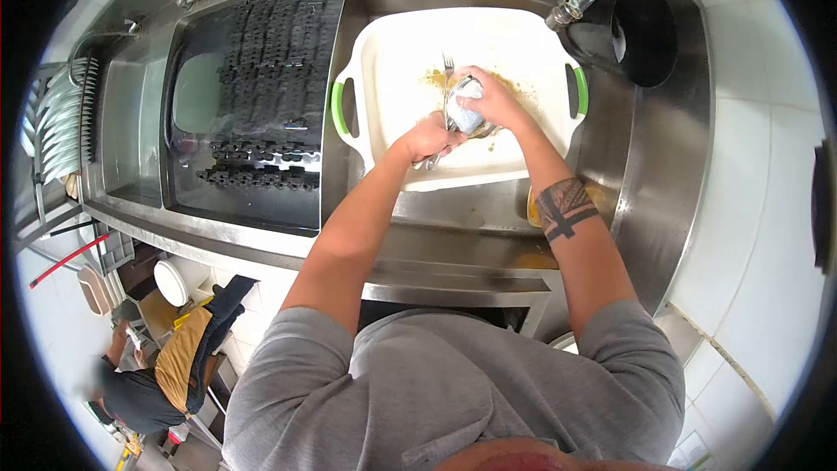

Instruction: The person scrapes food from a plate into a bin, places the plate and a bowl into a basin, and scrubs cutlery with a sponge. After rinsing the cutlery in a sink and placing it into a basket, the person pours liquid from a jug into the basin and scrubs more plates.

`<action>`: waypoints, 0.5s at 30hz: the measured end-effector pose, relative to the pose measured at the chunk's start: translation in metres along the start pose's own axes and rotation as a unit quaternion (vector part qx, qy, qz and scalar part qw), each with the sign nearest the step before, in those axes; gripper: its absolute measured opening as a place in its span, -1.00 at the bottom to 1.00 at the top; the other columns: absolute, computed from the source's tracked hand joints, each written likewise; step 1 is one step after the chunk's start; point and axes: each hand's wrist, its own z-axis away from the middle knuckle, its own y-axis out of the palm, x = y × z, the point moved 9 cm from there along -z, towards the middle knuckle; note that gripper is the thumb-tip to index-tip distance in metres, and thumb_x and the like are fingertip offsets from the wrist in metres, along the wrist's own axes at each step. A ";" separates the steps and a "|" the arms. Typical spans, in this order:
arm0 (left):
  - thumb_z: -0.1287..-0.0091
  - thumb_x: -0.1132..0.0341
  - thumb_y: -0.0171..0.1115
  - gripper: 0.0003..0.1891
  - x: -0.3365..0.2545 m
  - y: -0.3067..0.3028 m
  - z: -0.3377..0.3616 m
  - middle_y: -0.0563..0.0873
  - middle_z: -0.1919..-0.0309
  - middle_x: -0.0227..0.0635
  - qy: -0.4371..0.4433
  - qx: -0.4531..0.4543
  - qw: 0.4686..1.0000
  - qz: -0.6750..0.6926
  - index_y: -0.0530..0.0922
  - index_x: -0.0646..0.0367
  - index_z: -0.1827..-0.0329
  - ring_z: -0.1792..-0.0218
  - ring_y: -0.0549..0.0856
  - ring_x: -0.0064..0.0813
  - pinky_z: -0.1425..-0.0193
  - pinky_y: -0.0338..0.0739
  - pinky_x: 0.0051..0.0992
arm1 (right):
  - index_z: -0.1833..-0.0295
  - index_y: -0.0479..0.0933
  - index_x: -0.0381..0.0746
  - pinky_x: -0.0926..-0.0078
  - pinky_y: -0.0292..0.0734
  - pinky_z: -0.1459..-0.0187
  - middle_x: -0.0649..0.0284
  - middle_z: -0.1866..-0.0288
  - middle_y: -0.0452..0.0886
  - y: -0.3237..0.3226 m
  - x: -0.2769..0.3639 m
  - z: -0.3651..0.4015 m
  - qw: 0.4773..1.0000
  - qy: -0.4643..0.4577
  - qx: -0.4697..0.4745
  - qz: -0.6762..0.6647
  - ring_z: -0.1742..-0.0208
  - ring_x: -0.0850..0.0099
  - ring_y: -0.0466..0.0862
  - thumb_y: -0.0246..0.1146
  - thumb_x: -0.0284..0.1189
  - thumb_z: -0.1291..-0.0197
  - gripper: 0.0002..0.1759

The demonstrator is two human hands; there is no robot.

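Observation:
Both my hands are close together over a white plastic tub (392,44) with green handles, set in the sink. In my left hand (429,137) are several pieces of metal cutlery, their ends showing below the fingers. A fork (448,62) points away from me with its tines up. My right hand (493,103) is closed on a crumpled white and light-blue cloth or wipe (469,109), pressed against the cutlery. A dark curved edge beside the cloth is partly covered by my fingers. Brown food residue (516,85) speckles the tub floor.
On the left, a basin (301,209) holds dark slatted racks (270,61). Plates (61,135) stand in a rack at far left. A tap (571,9) and a black round container (645,35) are at the back right. Another person (148,388) is at lower left.

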 end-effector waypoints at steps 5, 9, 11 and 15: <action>-0.49 0.38 0.26 -0.87 -0.029 0.006 0.007 0.53 0.56 -0.45 0.034 -0.034 0.998 -0.046 0.56 0.14 0.28 0.59 0.44 -0.62 0.49 0.33 -0.50 | -0.22 0.59 -0.24 0.11 0.59 -0.19 -0.14 -0.08 0.73 -0.013 -0.009 -0.013 0.960 0.090 0.068 0.255 -0.13 -0.07 0.71 0.44 -0.30 -0.22 -0.51; -0.48 0.36 0.27 -0.81 -0.015 0.004 -0.008 0.55 0.57 -0.43 0.047 -0.011 0.997 0.059 0.53 0.18 0.34 0.60 0.44 -0.57 0.50 0.35 -0.45 | -0.24 0.58 -0.28 0.13 0.59 -0.18 -0.20 -0.07 0.72 -0.020 -0.031 -0.005 0.958 0.196 -0.067 0.198 -0.14 -0.09 0.71 0.43 -0.32 -0.21 -0.49; -0.50 0.35 0.26 -0.80 -0.013 -0.002 -0.005 0.54 0.57 -0.44 0.048 -0.032 0.998 0.013 0.51 0.16 0.33 0.60 0.43 -0.57 0.50 0.35 -0.45 | -0.11 0.65 -0.19 0.11 0.61 -0.11 -0.15 0.03 0.74 -0.001 -0.012 -0.013 0.998 0.016 -0.037 -0.044 -0.06 -0.14 0.72 0.35 -0.41 -0.22 -0.67; -0.52 0.34 0.26 -0.80 -0.017 0.003 -0.003 0.52 0.58 -0.45 0.042 -0.042 0.997 -0.054 0.50 0.16 0.31 0.60 0.42 -0.57 0.50 0.36 -0.44 | -0.15 0.65 -0.20 0.13 0.61 -0.12 -0.16 0.00 0.74 -0.002 -0.009 -0.023 0.992 0.011 0.065 0.111 -0.07 -0.11 0.73 0.34 -0.41 -0.23 -0.64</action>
